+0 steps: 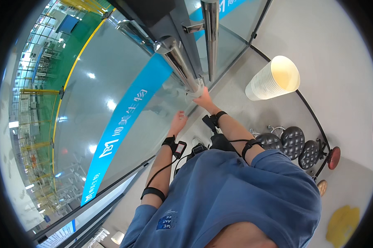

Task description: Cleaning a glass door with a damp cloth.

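My right hand grips a crumpled white cloth, which is wrapped around the lower end of a chrome tubular door handle. Apart from it and lower down, my left hand is near the glass panel, fingers loosely curled, with nothing visible in them. The handle is mounted beside a dark metal door frame. A second chrome handle stands on the other side of that frame. Cloth and fingers hide the gripped part of the bar.
A blue printed band crosses the glass. To the right are a white ribbed, open-topped container, several black tufted stools and a red round seat. Black straps and cables are on both forearms. Beyond the glass, yellow railings border a green floor.
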`<state>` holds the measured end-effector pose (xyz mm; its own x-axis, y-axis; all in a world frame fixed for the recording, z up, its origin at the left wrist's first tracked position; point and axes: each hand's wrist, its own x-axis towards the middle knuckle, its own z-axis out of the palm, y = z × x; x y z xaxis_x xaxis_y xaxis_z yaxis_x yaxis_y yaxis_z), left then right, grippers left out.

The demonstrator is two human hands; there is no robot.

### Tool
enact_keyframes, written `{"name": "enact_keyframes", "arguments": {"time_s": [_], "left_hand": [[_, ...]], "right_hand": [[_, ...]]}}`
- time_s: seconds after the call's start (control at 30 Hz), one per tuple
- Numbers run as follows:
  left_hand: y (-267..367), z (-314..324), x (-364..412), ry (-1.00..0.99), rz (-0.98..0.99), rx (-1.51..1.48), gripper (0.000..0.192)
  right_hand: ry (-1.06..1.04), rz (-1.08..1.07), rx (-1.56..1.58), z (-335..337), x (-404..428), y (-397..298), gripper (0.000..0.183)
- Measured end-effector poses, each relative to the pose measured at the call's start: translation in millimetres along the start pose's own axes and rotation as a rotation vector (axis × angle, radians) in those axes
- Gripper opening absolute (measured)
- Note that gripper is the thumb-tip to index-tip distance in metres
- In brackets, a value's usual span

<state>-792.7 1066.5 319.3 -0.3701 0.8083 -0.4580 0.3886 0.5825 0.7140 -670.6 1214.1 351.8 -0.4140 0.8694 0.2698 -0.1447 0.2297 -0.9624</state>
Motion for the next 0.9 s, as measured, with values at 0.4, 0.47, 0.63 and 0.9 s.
{"name": "enact_keyframes", "arguments": {"time_s": [0.4, 0.47, 0.63, 0.9], "left_hand": [[134, -12, 24, 0.342, 0.591, -0.202, 0.034], [147, -12, 33, 0.286, 0.592, -0.253, 0.027], [153, -3, 39, 0.179, 0.525, -0.373, 0.009], [145, 3, 46, 0.141, 0.520, -0.429, 0.007]], "right_hand": [[0.171, 0.152, 0.014, 23, -34, 4, 0.045], [0.170, 0.226, -0.012, 23, -44, 16, 0.050], [0.162, 0.229, -0.081, 2, -62, 40, 0.050], [0.179, 0.437, 0.183, -71, -46, 28, 0.041]]}}
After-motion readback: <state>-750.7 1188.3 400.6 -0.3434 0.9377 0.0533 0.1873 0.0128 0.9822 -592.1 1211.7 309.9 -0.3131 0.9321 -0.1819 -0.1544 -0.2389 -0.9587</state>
